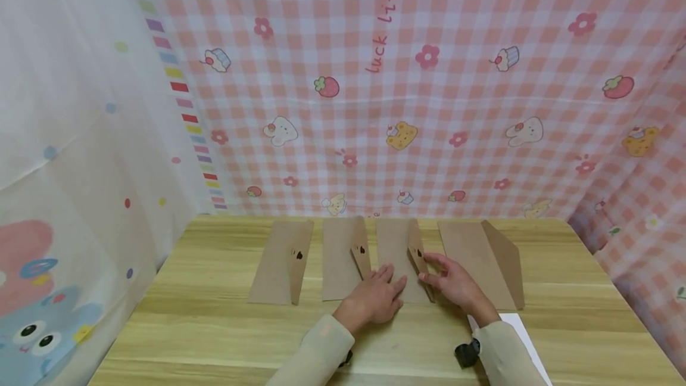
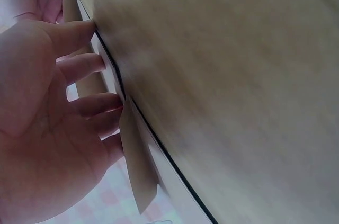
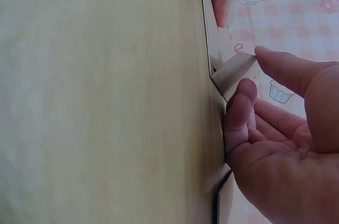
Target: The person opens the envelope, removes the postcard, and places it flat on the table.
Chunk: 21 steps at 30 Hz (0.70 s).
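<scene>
- Envelope (image 1: 393, 243), plain brown, third from the left of four on the wooden table (image 1: 225, 338); its long axis runs roughly from 12 to 6 o'clock, away from my body.
- Flap (image 1: 419, 260) of that envelope, on its 3 o'clock side, marked with a small dark print, stands partly raised rather than flat.
- Right hand (image 1: 457, 283): nearer to the flap, which lies at 10 o'clock from my palm. My thumb is extended, its tip touching the flap, and the other fingers bend close by; I cannot tell whether they pinch it.
- Left hand (image 1: 375, 296): spread wide, palm down, gripping nothing, fingers resting on the envelope's near part. From here the flap is at 2 o'clock.
- Rightmost envelope (image 1: 474, 264): at 1 o'clock from my right hand, its own flap (image 1: 506, 264) extending toward 3 o'clock.
</scene>
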### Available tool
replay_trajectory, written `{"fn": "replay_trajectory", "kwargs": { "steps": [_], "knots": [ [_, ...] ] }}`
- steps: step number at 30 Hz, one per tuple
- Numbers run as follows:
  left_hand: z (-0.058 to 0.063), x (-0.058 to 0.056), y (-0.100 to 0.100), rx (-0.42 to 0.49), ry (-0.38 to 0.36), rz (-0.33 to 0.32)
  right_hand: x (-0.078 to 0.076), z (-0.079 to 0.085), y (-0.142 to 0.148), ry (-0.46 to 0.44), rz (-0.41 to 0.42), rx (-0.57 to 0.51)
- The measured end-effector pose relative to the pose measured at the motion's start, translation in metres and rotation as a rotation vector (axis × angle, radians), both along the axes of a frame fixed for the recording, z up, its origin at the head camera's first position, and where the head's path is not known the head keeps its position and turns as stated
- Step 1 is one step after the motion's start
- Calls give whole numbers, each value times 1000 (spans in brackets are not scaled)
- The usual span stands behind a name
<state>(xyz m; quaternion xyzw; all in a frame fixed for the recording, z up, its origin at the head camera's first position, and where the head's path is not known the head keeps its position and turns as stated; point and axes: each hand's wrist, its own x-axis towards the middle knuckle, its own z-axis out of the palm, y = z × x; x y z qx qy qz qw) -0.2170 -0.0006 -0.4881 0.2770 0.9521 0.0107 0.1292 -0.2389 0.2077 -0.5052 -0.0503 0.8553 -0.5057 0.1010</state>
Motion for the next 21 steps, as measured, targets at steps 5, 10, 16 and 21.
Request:
{"fn": "replay_trajectory", "kwargs": {
  "steps": [5,10,16,21],
  "knots": [
    [-1,-1,0,1,0,-3,0,1,1,-15,10,-36],
    [-1,-1,-1,7,-1,-3,-2,-2,1,-15,6,-39],
    [0,0,-1,18,-8,-1,-1,-2,1,-17,7,-35],
    [0,0,-1,21,-6,-3,0,-1,2,-19,13,-41]
  ]
}}
